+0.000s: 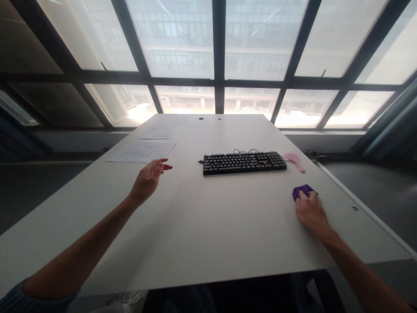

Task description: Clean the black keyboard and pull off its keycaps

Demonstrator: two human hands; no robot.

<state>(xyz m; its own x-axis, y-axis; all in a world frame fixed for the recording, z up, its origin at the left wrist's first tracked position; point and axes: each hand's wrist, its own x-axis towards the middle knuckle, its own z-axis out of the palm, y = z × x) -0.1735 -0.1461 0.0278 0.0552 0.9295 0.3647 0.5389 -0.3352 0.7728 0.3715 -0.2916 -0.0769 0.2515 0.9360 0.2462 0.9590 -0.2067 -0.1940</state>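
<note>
My right hand (311, 212) is closed on a bunched purple cloth (302, 190) at the right side of the white table (228, 234). The fingers press on the cloth and cover part of it. My left hand (150, 176) hangs over the table on the left, fingers stretched out and apart, holding nothing. Just beyond it lie printed paper sheets (140, 151). A black keyboard (244, 163) rests between the two hands, farther back. Close to the keyboard's right end is a pink hairbrush-like thing (295, 161).
The keyboard's thin black cable (246, 151) loops behind it. More sheets (156, 129) lie at the far left of the table. Two small round holes, one a cable hole (201, 118), show near the far edge. Large windows (218, 43) stand beyond; a curtain (384, 117) hangs at right.
</note>
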